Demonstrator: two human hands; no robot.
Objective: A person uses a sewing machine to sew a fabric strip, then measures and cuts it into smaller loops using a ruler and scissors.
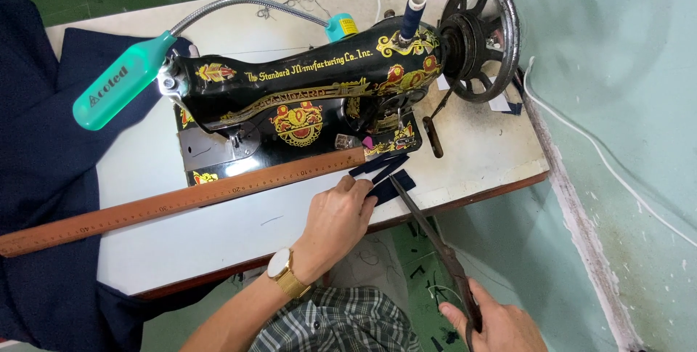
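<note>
White sewing table (pixel 218 228), left hand (pixel 337 221) pinning navy fabric scraps (pixel 385 177), right hand (pixel 501 326) gripping scissors (pixel 435 243)

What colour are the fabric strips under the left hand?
Dark navy blue fabric strips, seen in the head view.

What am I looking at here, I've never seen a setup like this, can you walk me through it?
This is one picture from a camera worn on a person's head, looking down at their own hands. On the white table stands an old black sewing machine with gold decoration, a hand wheel on its right and a teal gooseneck lamp on its left. A long wooden ruler lies in front of it, and dark blue cloth hangs over the table's left side. The left hand, with a gold watch on its wrist, presses small dark blue fabric pieces at the table's edge. The right hand holds long scissors pointed at those pieces.
</note>
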